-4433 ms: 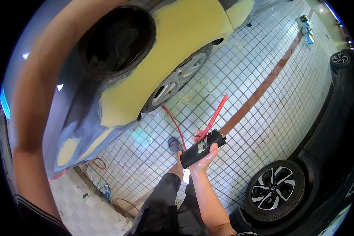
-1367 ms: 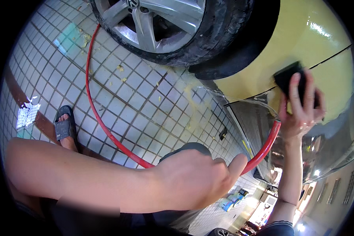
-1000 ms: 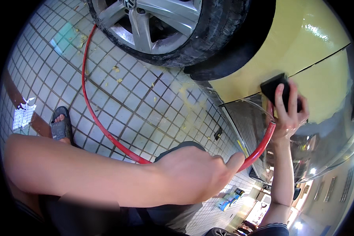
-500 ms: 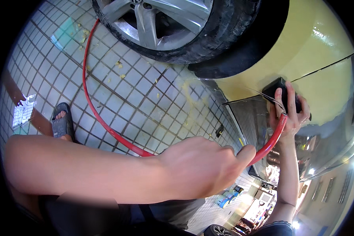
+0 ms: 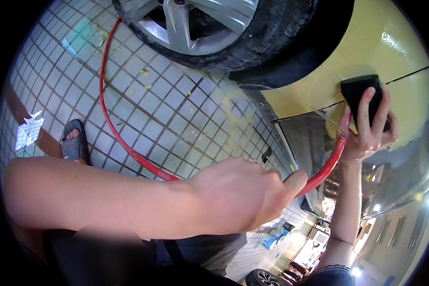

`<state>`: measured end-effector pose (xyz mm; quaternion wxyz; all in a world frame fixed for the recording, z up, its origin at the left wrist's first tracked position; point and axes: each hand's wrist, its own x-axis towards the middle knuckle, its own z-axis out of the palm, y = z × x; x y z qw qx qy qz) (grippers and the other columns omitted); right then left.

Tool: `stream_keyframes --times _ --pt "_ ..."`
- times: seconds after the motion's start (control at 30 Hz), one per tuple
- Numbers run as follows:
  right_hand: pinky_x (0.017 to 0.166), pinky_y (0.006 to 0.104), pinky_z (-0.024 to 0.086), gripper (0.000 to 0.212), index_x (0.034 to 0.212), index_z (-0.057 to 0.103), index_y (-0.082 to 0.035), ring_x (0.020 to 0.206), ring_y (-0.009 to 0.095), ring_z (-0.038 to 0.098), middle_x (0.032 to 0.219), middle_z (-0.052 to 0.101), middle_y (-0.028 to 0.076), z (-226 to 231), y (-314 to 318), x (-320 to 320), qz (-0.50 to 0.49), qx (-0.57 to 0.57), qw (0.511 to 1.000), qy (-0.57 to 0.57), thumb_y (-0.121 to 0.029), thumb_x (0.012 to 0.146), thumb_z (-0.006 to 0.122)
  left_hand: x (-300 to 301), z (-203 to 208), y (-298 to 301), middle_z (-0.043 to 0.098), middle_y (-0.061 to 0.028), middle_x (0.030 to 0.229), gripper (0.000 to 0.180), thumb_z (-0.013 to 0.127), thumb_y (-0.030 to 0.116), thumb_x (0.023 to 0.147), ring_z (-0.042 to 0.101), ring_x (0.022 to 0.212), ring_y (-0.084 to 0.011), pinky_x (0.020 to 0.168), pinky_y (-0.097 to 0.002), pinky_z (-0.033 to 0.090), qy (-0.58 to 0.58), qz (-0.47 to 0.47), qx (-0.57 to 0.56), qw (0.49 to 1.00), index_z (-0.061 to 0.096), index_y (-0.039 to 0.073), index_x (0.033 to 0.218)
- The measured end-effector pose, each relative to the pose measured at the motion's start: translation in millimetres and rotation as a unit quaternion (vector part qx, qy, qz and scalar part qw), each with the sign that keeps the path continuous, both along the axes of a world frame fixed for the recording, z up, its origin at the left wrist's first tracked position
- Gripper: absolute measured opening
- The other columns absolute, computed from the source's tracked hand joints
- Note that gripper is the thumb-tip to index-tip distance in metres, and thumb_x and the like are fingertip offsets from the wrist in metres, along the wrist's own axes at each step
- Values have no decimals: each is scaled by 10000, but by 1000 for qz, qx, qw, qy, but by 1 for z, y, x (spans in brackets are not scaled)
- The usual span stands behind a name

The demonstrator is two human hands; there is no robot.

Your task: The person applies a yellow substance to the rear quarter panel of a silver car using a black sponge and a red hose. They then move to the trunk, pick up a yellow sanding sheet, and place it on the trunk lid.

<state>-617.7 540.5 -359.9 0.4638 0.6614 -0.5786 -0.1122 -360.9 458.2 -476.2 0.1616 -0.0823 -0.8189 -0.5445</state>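
Observation:
My left hand [image 5: 245, 190] is closed around a red hose [image 5: 328, 164], thumb lying along it. The hose's cut end points up at the car panel beside my other hand, and a thin pale streak like water leaves it. Fingers spread over its back, my right hand [image 5: 369, 128] grips a black sanding block [image 5: 358, 93] flat against the yellow car body panel [image 5: 391, 47]. The block spans the area near the panel seam, where the paint looks wet. Its working face is hidden against the panel.
A car wheel [image 5: 190, 33] with a dirty tyre stands at the top. Wet floor tiles [image 5: 162, 105] carry yellowish scraps and the hose's long loop. My sandalled foot [image 5: 76, 143] is at the left. Blue containers [image 5: 271, 238] and another wheel [image 5: 267, 277] lie beyond, lower right.
My right hand has slid the sanding block rightward and slightly up across the panel, turning it more upright. My left hand and the hose have shifted only slightly.

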Motion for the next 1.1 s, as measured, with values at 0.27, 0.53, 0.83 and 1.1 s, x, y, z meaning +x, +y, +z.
stream_keyframes --times 0.27,0.53,0.83,1.1 --pt "993 394 444 625 1342 728 -142 1076 308 615 1439 647 125 5 19 -19 15 80 995 53 -115 725 828 3 -2 0 679 -179 715 233 628 150 923 701 552 -378 486 -477 546 -2 -10 27 1000 529 4 1075" --pt "1016 366 411 535 1247 773 -185 1121 285 555 1404 682 59 -11 31 -26 -12 88 996 26 -115 718 817 0 -2 -8 681 -198 725 246 634 138 915 698 543 -376 465 -470 539 -10 -22 24 999 535 -9 1085" --pt "1001 385 423 594 1323 747 -177 1069 298 593 1440 653 90 13 -2 -15 33 13 999 21 -104 736 810 -6 -2 -15 654 -148 727 232 655 158 930 699 547 -354 457 -458 535 29 13 -25 999 556 29 1094" --pt "1018 381 412 571 1287 754 -177 1114 304 570 1393 683 99 4 25 -21 6 76 996 35 -134 722 823 -3 -11 -7 652 -131 732 218 635 234 1001 692 548 -353 477 -441 541 16 5 -36 999 578 51 1105"
